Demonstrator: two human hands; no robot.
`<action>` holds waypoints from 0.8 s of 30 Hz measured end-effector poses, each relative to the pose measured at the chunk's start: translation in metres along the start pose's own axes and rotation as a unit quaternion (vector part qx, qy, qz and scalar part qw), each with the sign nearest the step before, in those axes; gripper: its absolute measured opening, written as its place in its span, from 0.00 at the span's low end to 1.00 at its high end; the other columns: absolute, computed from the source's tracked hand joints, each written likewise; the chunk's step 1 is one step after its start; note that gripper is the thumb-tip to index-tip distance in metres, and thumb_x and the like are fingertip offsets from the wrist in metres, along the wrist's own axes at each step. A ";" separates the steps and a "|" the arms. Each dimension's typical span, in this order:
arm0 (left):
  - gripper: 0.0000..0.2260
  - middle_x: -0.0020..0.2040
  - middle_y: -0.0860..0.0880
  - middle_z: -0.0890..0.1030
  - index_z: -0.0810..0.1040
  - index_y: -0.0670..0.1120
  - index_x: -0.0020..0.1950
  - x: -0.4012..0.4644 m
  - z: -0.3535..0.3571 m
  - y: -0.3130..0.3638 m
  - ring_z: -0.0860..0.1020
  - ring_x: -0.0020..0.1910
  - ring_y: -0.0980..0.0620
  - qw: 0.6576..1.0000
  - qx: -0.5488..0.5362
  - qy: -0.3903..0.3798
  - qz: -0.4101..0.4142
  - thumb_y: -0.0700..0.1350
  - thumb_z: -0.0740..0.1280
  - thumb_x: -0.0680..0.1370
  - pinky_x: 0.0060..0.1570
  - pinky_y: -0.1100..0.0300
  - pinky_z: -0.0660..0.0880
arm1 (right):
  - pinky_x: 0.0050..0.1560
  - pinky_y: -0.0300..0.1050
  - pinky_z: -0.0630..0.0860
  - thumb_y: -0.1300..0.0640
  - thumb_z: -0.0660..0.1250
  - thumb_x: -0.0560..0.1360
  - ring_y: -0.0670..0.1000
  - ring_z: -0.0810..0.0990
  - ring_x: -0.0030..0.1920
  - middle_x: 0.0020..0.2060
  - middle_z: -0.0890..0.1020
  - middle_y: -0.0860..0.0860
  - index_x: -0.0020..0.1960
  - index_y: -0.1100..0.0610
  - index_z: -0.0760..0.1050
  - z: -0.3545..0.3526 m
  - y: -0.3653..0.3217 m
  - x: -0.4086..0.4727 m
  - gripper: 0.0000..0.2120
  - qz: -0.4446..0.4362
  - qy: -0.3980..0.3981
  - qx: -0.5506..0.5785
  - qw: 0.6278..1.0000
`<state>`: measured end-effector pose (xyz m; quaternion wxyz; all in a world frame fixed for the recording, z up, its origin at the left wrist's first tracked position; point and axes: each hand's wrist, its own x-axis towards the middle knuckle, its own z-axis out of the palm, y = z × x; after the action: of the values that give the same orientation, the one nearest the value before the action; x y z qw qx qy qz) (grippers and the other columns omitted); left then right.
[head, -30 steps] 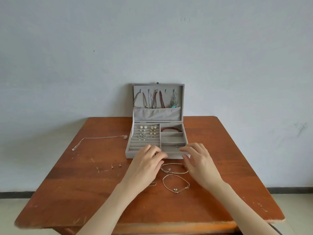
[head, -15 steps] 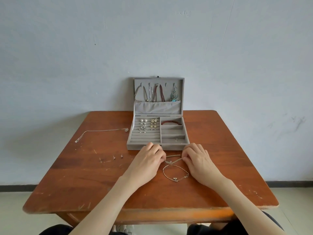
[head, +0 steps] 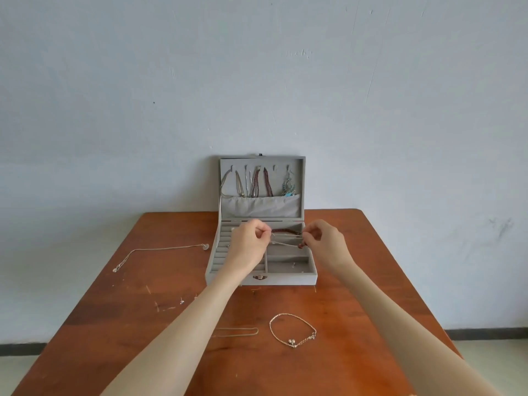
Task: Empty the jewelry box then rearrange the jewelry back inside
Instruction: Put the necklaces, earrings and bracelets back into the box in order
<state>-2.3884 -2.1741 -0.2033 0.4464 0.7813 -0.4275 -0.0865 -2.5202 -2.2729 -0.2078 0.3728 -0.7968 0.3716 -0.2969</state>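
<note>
The grey jewelry box (head: 285,278) stands open at the back middle of the wooden table (head: 371,281). Several necklaces (head: 258,182) hang inside its upright lid. My left hand (head: 248,244) and my right hand (head: 323,241) hover over the box's back right compartments. Between them they pinch a thin silver bracelet (head: 287,240), stretched just above a red-brown beaded bracelet (head: 285,230) lying in the back compartment. My left hand hides most of the earring rows. A silver bracelet with small charms (head: 291,330) lies on the table in front.
A long silver necklace (head: 160,252) lies on the table's left side. Small earrings (head: 183,301) sit near my left forearm. A thin chain (head: 237,331) lies beside that forearm. The wall stands right behind the box.
Both hands lifted the thin silver bracelet off the table in front of the box and carried it back over the box's right compartments. The camera has tilted and moved closer.
</note>
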 end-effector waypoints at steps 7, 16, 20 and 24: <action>0.07 0.44 0.45 0.83 0.81 0.41 0.48 0.012 0.020 -0.011 0.80 0.42 0.50 0.995 0.098 -0.012 0.033 0.39 0.64 0.77 0.46 0.62 0.75 | 0.45 0.42 0.69 0.63 0.60 0.75 0.51 0.72 0.48 0.42 0.80 0.52 0.48 0.60 0.77 0.018 0.021 0.025 0.07 -0.060 -0.035 -0.177 0.982; 0.11 0.56 0.46 0.74 0.78 0.43 0.58 0.019 0.037 -0.027 0.74 0.54 0.48 0.963 0.240 -0.035 0.115 0.40 0.61 0.79 0.51 0.61 0.69 | 0.50 0.46 0.71 0.57 0.59 0.77 0.54 0.70 0.55 0.53 0.77 0.52 0.53 0.57 0.78 0.025 0.027 0.030 0.10 -0.122 -0.046 -0.302 0.944; 0.12 0.54 0.46 0.75 0.77 0.42 0.58 0.017 0.032 -0.027 0.73 0.54 0.48 0.945 0.277 -0.033 0.170 0.45 0.61 0.79 0.52 0.58 0.71 | 0.52 0.47 0.69 0.56 0.58 0.78 0.55 0.71 0.55 0.54 0.75 0.52 0.56 0.57 0.76 0.022 0.031 0.025 0.11 -0.144 -0.025 -0.302 0.942; 0.08 0.49 0.47 0.77 0.80 0.43 0.53 -0.002 0.018 -0.029 0.76 0.49 0.48 0.925 0.290 -0.021 0.246 0.43 0.64 0.77 0.49 0.55 0.74 | 0.50 0.51 0.70 0.58 0.61 0.77 0.57 0.74 0.53 0.53 0.77 0.53 0.55 0.58 0.77 0.016 0.037 0.003 0.10 -0.186 0.013 -0.291 0.938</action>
<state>-2.3822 -2.1776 -0.2366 0.1984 0.7453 -0.6215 0.1377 -2.5208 -2.2858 -0.2462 0.0579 -0.9214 0.2917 -0.2500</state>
